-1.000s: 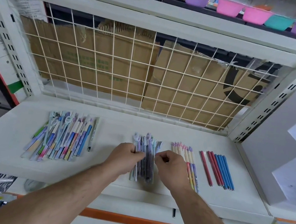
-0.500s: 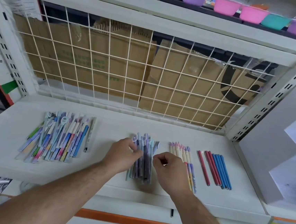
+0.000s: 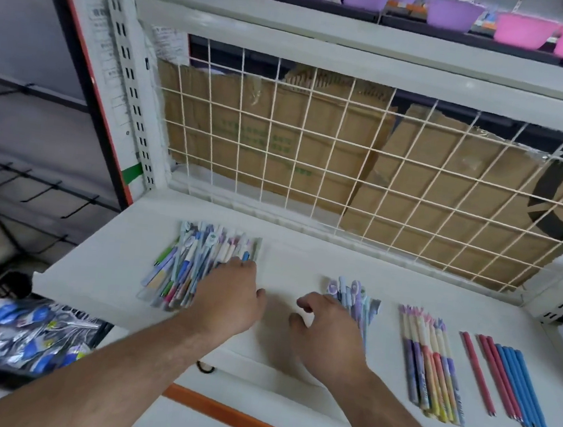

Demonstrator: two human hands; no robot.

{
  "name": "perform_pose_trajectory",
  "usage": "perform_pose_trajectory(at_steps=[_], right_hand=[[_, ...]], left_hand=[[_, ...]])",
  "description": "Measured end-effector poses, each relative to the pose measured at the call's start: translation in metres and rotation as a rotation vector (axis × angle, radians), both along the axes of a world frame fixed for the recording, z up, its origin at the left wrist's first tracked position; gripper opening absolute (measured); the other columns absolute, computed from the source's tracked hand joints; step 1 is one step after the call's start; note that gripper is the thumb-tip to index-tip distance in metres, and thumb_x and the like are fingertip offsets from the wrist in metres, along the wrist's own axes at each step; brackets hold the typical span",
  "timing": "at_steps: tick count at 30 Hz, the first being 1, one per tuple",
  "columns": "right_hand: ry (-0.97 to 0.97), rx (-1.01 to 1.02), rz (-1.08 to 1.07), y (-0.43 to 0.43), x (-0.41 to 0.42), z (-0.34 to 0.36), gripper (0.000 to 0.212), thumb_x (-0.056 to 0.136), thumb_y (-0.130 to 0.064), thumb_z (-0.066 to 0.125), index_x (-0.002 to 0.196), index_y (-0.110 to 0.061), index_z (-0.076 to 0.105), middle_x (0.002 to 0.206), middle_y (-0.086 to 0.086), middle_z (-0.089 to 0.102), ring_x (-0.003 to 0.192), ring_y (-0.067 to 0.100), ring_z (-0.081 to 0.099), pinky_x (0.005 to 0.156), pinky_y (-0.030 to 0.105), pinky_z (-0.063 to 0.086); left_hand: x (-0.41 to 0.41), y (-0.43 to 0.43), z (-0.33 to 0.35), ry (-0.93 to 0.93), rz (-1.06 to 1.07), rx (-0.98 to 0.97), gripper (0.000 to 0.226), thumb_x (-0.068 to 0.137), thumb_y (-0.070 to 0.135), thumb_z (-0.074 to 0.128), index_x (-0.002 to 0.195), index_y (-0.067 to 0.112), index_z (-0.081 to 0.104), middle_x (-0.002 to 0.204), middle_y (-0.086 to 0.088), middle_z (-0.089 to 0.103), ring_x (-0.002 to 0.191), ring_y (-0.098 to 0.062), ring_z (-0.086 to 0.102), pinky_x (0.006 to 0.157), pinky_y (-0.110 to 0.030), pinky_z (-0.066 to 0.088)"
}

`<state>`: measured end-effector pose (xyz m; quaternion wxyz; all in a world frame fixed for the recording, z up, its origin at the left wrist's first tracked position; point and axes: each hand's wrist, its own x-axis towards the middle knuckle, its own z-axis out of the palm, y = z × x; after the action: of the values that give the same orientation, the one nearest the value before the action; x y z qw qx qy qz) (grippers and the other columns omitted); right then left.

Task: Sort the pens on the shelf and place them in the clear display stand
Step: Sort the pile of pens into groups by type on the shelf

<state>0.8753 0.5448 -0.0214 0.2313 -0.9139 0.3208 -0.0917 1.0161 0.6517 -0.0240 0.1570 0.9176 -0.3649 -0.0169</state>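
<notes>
Two piles: left hand (image 3: 230,298), fingers (image 3: 242,265) flat, on mixed pens (image 3: 182,265); right hand (image 3: 327,334) loose (empty) on purple pens (image 3: 351,295).

Five kinds of pens lie on the shelf (image 3: 102,275). By the left edge is a mixed pile (image 3: 185,269), too many to count. Near the middle is a purple bunch (image 3: 354,299), partly covered, with about seven showing. Right of it is a pastel row (image 3: 431,362) of about eight. Toward the right edge are three red pens (image 3: 495,371) and four blue pens (image 3: 523,388). Above stand at least four purple bowls (image 3: 454,14) and two pink bowls (image 3: 524,30).
</notes>
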Motion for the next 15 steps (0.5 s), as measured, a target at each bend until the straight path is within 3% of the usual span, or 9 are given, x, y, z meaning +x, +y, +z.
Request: perform_pose_trajectory(at_steps=[4, 15], right_hand=[[0.004, 0.005, -0.002, 0.005, 0.018, -0.004, 0.031, 0.096, -0.036, 0.055, 0.124, -0.027, 0.063, 0.122, -0.007, 0.062, 0.097, 0.012, 0.064, 0.083, 0.025, 0.049], [-0.018, 0.019, -0.046, 0.0, 0.031, -0.013, 0.026, 0.095, -0.032, 0.059, 0.12, -0.026, 0.066, 0.117, -0.01, 0.063, 0.098, 0.01, 0.062, 0.082, 0.023, 0.048]], left_hand=[[0.019, 0.007, 0.0, -0.12, 0.023, 0.093, 0.045, 0.092, 0.047, 0.048, 0.117, 0.01, 0.051, 0.113, -0.01, 0.056, 0.104, -0.027, 0.058, 0.076, -0.035, 0.048], [0.048, -0.01, -0.008, -0.056, -0.014, 0.197, 0.066, 0.083, 0.069, 0.057, 0.112, 0.01, 0.053, 0.098, -0.005, 0.061, 0.083, -0.02, 0.055, 0.064, -0.03, 0.04]])
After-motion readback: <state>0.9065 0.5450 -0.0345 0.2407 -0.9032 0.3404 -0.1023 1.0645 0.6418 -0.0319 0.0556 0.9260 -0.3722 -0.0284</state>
